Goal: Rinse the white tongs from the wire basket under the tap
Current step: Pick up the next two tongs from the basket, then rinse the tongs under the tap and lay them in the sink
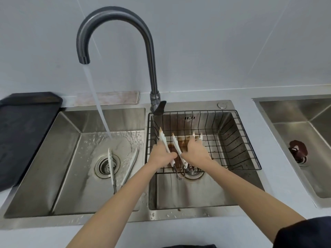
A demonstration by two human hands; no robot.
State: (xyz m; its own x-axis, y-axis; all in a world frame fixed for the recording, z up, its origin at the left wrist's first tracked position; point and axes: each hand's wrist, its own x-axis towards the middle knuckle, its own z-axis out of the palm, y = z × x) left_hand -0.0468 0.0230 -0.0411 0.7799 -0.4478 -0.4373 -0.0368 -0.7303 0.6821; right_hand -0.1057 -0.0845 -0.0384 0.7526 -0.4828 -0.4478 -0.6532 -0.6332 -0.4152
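A black wire basket [250, 140] sits in the right basin of a double steel sink. Over it, my left hand [161, 155] grips a pair of white tongs [176, 145] with brown-stained tips pointing away from me; its metal hinge end hangs near the drain. My right hand [195, 152] is closed around a second pair of white tongs [201, 137], of which only the tips show past my fingers. Its thumb touches the first pair. Another pair of white tongs [112, 167] lies in the left basin. The tap [114, 17] runs water into the left basin.
A brown stain lies on the basin floor under the basket. A black tray [26, 131] rests on the counter at the left, a cloth [107, 98] behind the sink. A separate sink [295, 122] at the right holds a brown object [298, 149].
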